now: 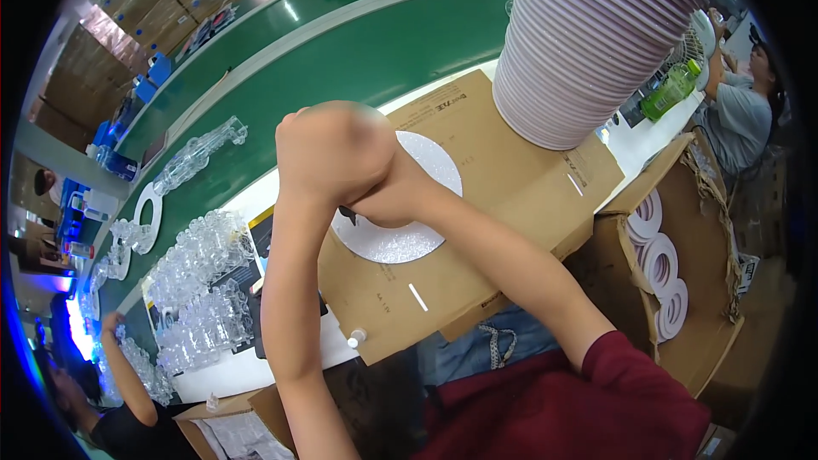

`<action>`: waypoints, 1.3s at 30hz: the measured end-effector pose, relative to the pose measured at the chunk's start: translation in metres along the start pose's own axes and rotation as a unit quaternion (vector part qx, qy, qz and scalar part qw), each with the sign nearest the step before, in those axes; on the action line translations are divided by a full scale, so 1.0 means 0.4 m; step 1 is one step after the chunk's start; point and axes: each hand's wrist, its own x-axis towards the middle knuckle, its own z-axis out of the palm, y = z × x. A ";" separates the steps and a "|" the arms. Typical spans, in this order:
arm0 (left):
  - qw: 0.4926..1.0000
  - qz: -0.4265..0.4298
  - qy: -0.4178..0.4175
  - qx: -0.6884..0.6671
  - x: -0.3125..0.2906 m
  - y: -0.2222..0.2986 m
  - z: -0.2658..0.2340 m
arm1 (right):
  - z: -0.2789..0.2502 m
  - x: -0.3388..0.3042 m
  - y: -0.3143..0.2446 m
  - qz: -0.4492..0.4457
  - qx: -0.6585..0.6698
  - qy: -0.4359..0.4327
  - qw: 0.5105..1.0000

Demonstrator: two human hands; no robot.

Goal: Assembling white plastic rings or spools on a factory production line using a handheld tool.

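A round white disc with a glittery surface lies flat on a brown cardboard sheet in front of me. Over its left part, my left hand is closed in a fist on top of my right hand, whose fingers are also curled in. A small dark tip pokes out beneath them, close to the disc. The fingers cover the rest of it, so its kind does not show, nor which hand grips it. Whether the tip touches the disc cannot be told.
Behind the cardboard's right end rises a tall stack of white discs. An open carton at right holds white rings. Clear plastic pieces crowd the left side. Beyond runs a green conveyor. Co-workers sit at both sides.
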 end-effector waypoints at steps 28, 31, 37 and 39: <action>1.000 0.013 0.002 -0.010 -0.002 -0.011 0.021 | -0.001 0.009 0.053 0.026 0.005 0.006 1.000; 1.000 0.011 0.004 -0.013 -0.005 -0.013 0.022 | 0.001 0.010 0.055 0.028 0.007 0.004 1.000; 1.000 0.013 0.024 -0.014 0.002 0.003 0.015 | -0.011 0.007 0.035 -0.001 0.003 0.000 1.000; 0.999 0.017 0.028 -0.027 0.012 0.025 0.001 | -0.023 -0.007 0.006 -0.019 -0.009 0.015 1.000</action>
